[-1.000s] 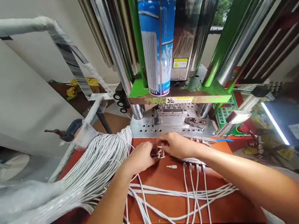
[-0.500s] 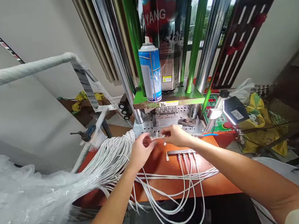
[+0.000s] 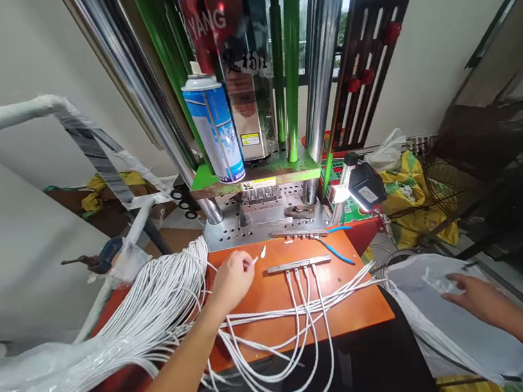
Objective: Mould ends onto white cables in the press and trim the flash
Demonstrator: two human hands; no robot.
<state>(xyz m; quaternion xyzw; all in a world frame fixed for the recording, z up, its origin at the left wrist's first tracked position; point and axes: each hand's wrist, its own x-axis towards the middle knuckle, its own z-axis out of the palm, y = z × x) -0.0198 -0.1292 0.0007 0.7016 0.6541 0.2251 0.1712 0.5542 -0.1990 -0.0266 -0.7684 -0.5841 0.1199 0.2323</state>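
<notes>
My left hand [image 3: 233,282] is closed in a pinch above the orange tabletop [image 3: 258,346], with a small white piece [image 3: 254,261] showing at its fingertips. Just beyond lies a small white plug [image 3: 263,252]. Far to the right, my right hand [image 3: 483,300] grips a clear plastic piece [image 3: 442,282] over a whitish sheet or bag [image 3: 490,336]; blur hides its shape. Between the hands, a metal bar fixture [image 3: 276,270] holds several white cables [image 3: 307,296] by their ends. Behind it a second metal bar [image 3: 291,234] sits at the press's edge.
A large bundle of white cables [image 3: 158,291] spreads at the left. The green and steel press [image 3: 201,182] stands in front, a blue spray can [image 3: 216,131] on its plate. Blue-handled pliers [image 3: 340,253] lie at the table's back right. A lamp [image 3: 365,186] juts out beyond.
My hands have parted: the right one has swung far right with the clear plastic piece, while the left stays over the table. The view has turned to the right.
</notes>
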